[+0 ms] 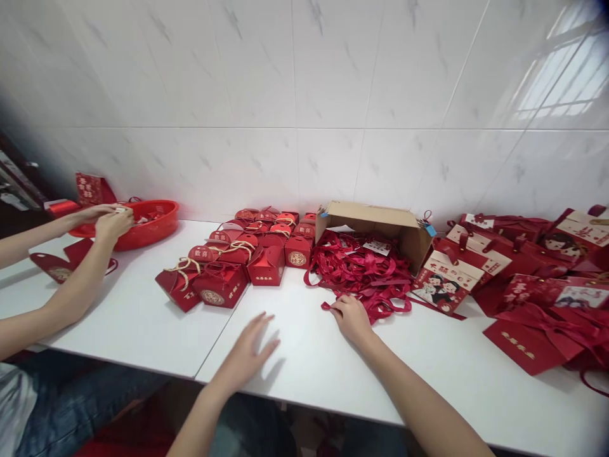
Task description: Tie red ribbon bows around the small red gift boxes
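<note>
My right hand (353,319) pinches the end of a red ribbon (326,306) at the front of a tangled ribbon pile (354,263). That pile spills out of a cardboard box (375,214) lying on its side by the wall. Over the white table (295,336), my left hand (245,357) has its fingers apart and holds nothing. Beyond it stand rows of small red gift boxes (223,285), some tied with tan cord. Red gift bags (445,279) with printed figures lean at the right of the ribbons.
At the left, a co-worker's hands (114,219) are over a red plastic basin (164,222). An unfolded red box (71,260) lies near that person's forearm. More red bags with ribbon handles (533,339) crowd the table's right end. A tiled wall (328,165) rises behind everything.
</note>
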Motion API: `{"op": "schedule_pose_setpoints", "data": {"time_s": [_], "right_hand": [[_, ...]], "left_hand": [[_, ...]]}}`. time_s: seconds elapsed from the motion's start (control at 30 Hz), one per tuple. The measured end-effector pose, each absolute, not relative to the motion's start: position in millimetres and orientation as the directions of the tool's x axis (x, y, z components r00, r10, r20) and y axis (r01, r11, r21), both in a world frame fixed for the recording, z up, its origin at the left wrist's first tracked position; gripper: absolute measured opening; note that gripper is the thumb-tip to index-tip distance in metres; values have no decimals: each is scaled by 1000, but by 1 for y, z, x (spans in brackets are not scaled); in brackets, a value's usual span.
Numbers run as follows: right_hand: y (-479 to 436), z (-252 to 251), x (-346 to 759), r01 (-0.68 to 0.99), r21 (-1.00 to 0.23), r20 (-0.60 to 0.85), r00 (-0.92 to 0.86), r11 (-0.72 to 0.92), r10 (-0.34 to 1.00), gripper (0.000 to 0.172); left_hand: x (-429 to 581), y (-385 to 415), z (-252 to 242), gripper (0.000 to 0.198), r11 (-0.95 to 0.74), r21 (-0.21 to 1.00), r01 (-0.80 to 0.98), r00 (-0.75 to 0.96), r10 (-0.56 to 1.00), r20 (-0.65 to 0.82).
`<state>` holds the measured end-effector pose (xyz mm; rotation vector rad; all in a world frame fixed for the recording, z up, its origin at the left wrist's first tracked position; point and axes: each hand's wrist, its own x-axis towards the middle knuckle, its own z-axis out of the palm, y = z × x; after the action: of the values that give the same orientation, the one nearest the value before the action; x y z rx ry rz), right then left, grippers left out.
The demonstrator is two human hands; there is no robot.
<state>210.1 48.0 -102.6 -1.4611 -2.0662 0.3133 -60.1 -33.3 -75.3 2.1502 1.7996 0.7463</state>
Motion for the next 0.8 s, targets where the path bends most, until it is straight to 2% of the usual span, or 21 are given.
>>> {"op": "schedule_pose_setpoints", "data": {"time_s": [0.07,0.13,0.33,0.53,0.63,0.73,0.8], "right_hand": [[50,-105,214,766,-516,352,-218,383,910,18],[52,-105,217,754,-533,393,-181,384,902,19],[56,-84,221,707,-586,507,-62,397,860,26],[78,-2,242,598,-679,537,9,426,843,25],[72,43,250,200,-856,511,183,477,840,23],[55,68,250,-225,-798,511,239,559,826,12],[43,74,246,-333,-751,534,201,570,821,17]], "left_hand": [[-70,-6,-51,46,-235,475,848,38,921,388],[-74,27,-30,50,-227,427,875,7,889,458],[-57,103,-14,78,25,394,919,-208,879,428],[-44,120,-12,59,112,375,920,-240,919,314],[-48,114,-5,70,-27,387,922,-75,967,244],[-41,103,4,78,-303,427,852,281,953,116],[-24,95,15,75,-385,449,806,393,916,81]]}}
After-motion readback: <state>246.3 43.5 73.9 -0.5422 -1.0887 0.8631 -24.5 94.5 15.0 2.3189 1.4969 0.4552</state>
